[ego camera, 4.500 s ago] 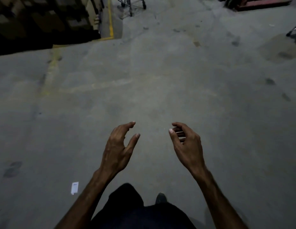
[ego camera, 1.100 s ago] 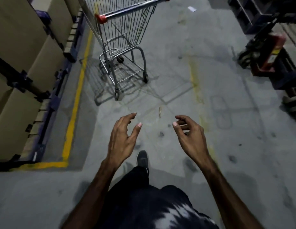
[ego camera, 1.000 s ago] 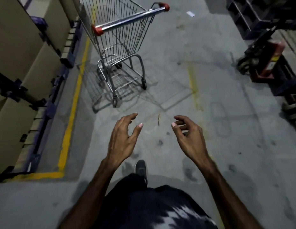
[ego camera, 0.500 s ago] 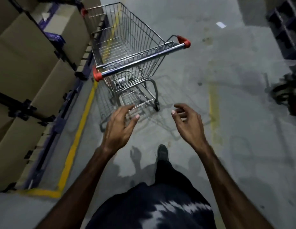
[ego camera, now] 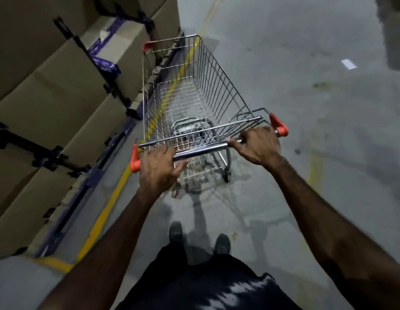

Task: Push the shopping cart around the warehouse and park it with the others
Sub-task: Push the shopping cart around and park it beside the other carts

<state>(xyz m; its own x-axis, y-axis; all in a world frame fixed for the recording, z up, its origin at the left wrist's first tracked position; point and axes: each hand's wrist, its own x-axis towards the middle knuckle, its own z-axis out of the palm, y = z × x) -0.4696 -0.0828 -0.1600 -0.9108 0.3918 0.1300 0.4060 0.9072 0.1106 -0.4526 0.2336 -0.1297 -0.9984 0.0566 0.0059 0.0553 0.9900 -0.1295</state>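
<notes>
Both hands, empty and loosely curled a moment ago, now grip the shopping cart (ego camera: 190,101) handle (ego camera: 203,150), left hand (ego camera: 157,170) and right hand (ego camera: 259,144) wrapped around it, so pushing can begin.

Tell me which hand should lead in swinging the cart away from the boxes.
Probably left. The left hand grips the handle bar at the end nearest the cardboard boxes, so pushing there should turn the cart rightward; the right hand can steady.
</notes>
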